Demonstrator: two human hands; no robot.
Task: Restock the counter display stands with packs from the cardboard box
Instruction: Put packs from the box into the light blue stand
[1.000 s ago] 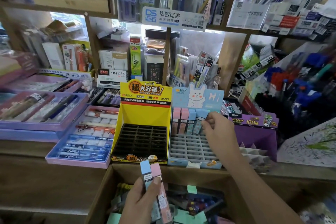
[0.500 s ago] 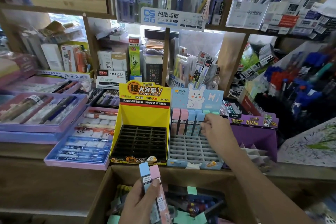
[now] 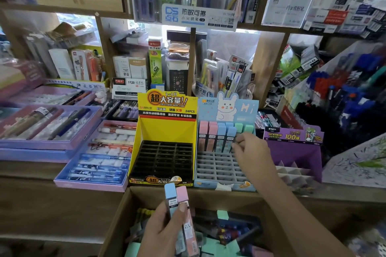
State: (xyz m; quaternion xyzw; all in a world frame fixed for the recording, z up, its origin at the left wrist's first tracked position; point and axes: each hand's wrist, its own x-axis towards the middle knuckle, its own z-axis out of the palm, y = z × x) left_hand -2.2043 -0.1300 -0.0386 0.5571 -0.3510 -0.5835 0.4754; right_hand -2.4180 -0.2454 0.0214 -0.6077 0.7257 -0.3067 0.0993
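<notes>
My left hand (image 3: 161,229) is shut on two slim packs (image 3: 177,199), one blue and one pink, held upright over the cardboard box (image 3: 116,227). My right hand (image 3: 252,153) reaches into the pale blue rabbit display stand (image 3: 219,170). Its fingertips pinch the right edge of a blue pack (image 3: 229,139) standing in the second row. Behind it stand pink, blue and green packs (image 3: 211,131). The grey slots in front are empty. The yellow display stand (image 3: 167,129) to the left has an empty black grid.
A purple display stand (image 3: 296,152) with white dividers sits right of the rabbit stand. Lilac pen trays (image 3: 94,165) lie on the counter at left. Shelves of stationery rise behind. Loose green, pink and dark packs (image 3: 222,215) fill the box.
My right hand has sunk slightly and shifted right at the second row as the blue pack settled into its slot. My left hand has stayed still with its two packs.
</notes>
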